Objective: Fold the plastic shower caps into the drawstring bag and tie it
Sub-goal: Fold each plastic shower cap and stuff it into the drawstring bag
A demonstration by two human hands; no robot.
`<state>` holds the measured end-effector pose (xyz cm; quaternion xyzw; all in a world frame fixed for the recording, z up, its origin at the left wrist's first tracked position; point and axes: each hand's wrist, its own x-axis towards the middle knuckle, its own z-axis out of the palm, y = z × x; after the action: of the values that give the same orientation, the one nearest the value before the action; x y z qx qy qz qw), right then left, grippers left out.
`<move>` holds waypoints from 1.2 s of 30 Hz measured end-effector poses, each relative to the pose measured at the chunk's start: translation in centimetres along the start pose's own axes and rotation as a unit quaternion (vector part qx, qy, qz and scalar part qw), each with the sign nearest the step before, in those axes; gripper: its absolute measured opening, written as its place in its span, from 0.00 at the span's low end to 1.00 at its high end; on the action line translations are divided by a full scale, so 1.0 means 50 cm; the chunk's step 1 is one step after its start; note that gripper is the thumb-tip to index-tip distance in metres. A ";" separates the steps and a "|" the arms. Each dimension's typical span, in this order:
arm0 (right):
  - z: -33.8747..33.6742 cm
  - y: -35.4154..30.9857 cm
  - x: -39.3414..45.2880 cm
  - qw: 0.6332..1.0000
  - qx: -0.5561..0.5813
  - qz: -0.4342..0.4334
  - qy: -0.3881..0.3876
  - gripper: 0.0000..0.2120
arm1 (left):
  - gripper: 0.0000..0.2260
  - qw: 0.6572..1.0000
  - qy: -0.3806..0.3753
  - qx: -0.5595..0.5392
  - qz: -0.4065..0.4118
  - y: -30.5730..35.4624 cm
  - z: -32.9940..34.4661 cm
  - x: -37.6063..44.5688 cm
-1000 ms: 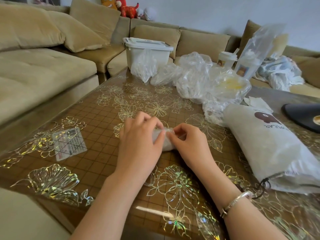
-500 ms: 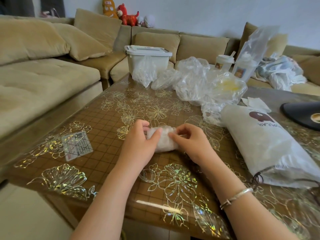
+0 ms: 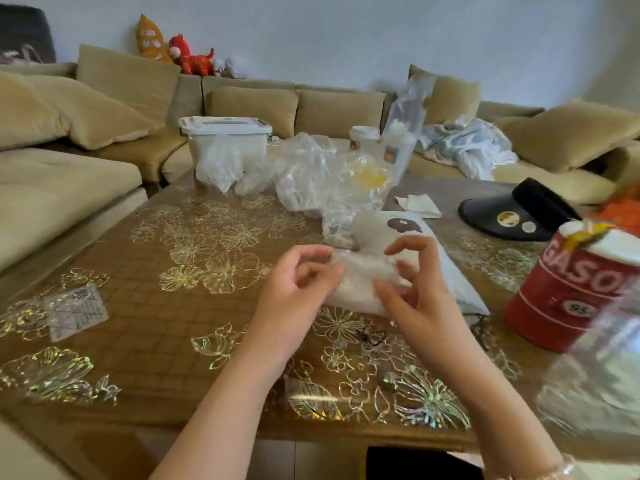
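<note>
Folded shower cap: we see a pale, crumpled plastic bundle lifted just above the table, held between both hands and in front of the drawstring bag.
Left hand: we see it at the bundle's left edge, fingers curled, thumb and fingertips pinching the plastic.
Right hand: we see it at the bundle's right side, thumb pressed on the lower front of the plastic; the index finger arches over the top, and motion blur hides whether the other fingers touch it.
Relation of hands: we find them close together, the bundle filling the gap between them.
Drawstring bag: we see a white bag with a dark brown print lying on the table directly behind the bundle, its near end running out past the right hand; dark cord lies at that end.
Loose shower caps: we see a clear crumpled heap farther back on the table, well beyond the hands.
Red tin: we see it standing at the right, near the bag's near end.
Black visor: we see it on the table's far right, behind the tin.
White lidded box: we see it at the table's far edge, behind the heap.
</note>
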<state>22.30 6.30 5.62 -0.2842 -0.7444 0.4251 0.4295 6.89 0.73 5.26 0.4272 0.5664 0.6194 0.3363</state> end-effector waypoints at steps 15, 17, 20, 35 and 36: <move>-0.129 0.106 -0.075 0.987 -0.156 -0.026 0.041 0.14 | 0.06 0.930 0.046 0.352 0.099 -0.068 0.155 -0.014; -0.124 0.107 -0.072 0.985 -0.170 -0.022 0.011 0.13 | 0.05 0.925 0.065 0.360 0.107 -0.067 0.157 -0.005; -0.113 0.113 -0.060 0.973 -0.222 -0.020 -0.053 0.14 | 0.06 0.922 0.058 0.362 0.125 -0.070 0.154 0.000; -0.032 0.127 0.050 0.857 -0.476 0.083 -0.177 0.16 | 0.09 0.916 0.001 0.382 0.125 -0.065 0.103 -0.005; -0.038 0.125 0.044 0.877 -0.439 0.095 -0.167 0.15 | 0.08 0.920 0.001 0.374 0.118 -0.066 0.102 -0.005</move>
<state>23.28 11.76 1.53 -0.4376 -0.8848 0.1343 0.0871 11.42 3.06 1.92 0.5848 0.7025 0.3985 0.0757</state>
